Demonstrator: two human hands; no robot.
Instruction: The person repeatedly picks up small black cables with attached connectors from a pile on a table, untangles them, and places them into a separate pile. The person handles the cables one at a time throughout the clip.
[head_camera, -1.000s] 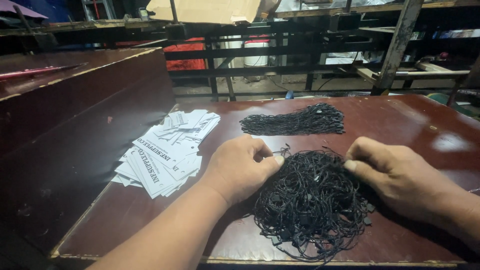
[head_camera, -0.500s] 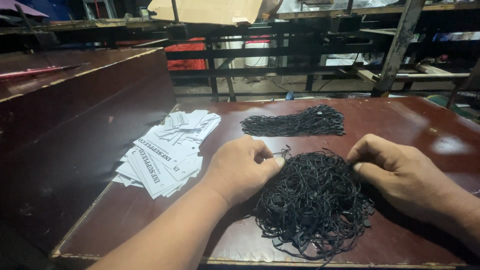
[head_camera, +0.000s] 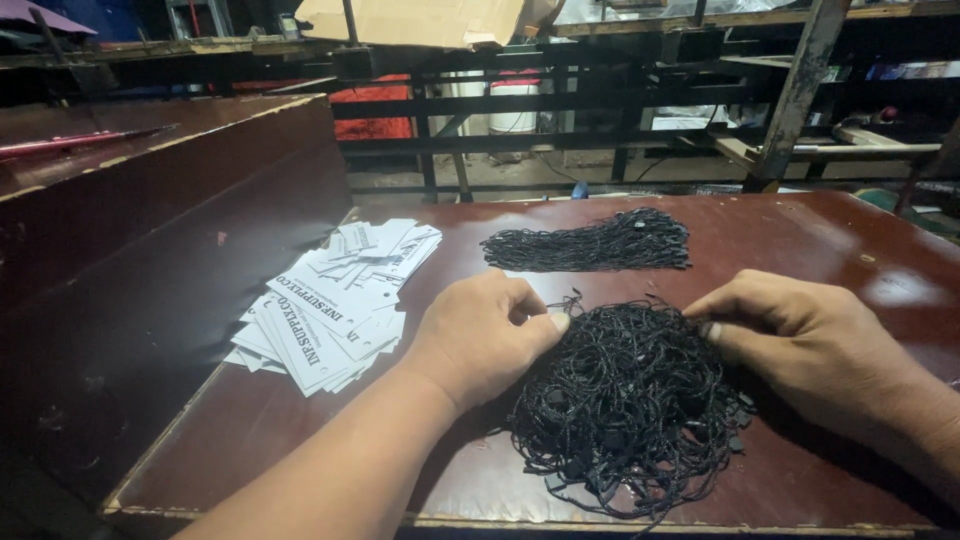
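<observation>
The person's left hand (head_camera: 490, 335) rests on the near-left edge of a loose heap of thin black cords (head_camera: 630, 400) lying on the dark red table (head_camera: 820, 250), close to the near edge. Its fingers are curled in, thumb and forefinger pressed together on what looks like a strand or two at the top of the heap. The right hand (head_camera: 800, 335) lies on the heap's right side, fingers bent and drawn together, fingertips pinching at strands near the top as well.

The cords look very light, limp and tangled; small dark lumps, perhaps plastic ends, show among them. I judge that a pull on one strand would drag its neighbours along, so the best hold is a fine pinch on a single loop at the top edge, with the other hand pressing the mass down. Nothing here seems fragile, though the strands could snag.

Farther back lies a second bundle of cords (head_camera: 595, 243), combed straight and lying sideways, well apart from the heap.

On the left of the table lies a fanned pile of white paper tags (head_camera: 330, 310), narrow rectangles with black lettering, some overlapping. Beyond the table, on top of dark metal racks (head_camera: 600, 100), lies a sheet of brown cardboard (head_camera: 410, 20).
</observation>
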